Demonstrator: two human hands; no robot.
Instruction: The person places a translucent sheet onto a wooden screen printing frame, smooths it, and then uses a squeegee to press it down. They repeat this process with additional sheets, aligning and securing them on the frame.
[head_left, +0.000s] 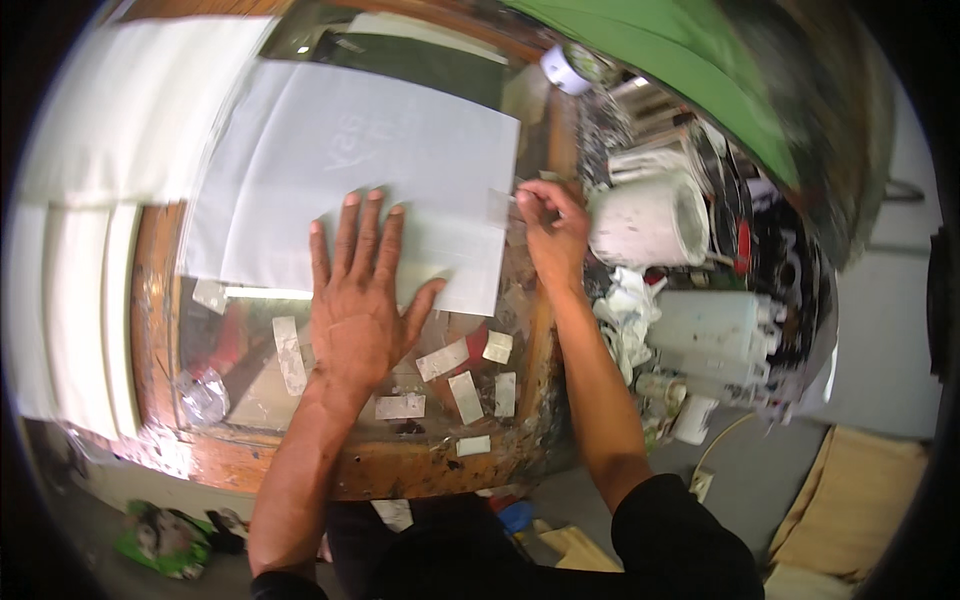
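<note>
A large whitish translucent sheet (270, 160) with faint pale writing lies on a glass-topped wooden table (390, 480). My left hand (360, 270) rests flat on its near part, fingers spread, thumb out toward the right. At the sheet's right edge, my right hand (552, 225) is closed in a pinch, thumb against fingers. A small piece of clear tape (498, 206) lies over that edge and reaches toward the pinched fingertips. Several short pale tape strips (465, 397) are stuck on the glass nearer to me.
A crumpled piece of clear plastic (204, 396) sits at the table's left. Along the right stand a paint-spotted white bucket (650, 220), crumpled white paper (630, 315) and a translucent plastic container (710, 325). Green material (690, 70) overhangs the far right. White cloth (110, 110) covers the left side.
</note>
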